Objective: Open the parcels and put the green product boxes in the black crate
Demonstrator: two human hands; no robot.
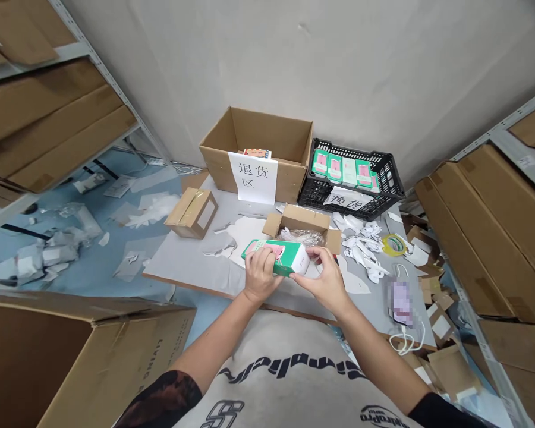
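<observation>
Green and white, the box sits clasped in the left hand, seemingly for steadiness, the right hand pinching its end.

Carton: 退货区; crate: 换货 (big box: LIVING).

My left hand is curled in a grip, its fingers bent and close together, knuckles up. Just beside it, my right hand turns inward, thumb and forefinger set apart in a pinch that points toward the left. Behind the hands, my bare left forearm and right forearm slant outward, spreading wider toward the elbows.
</observation>
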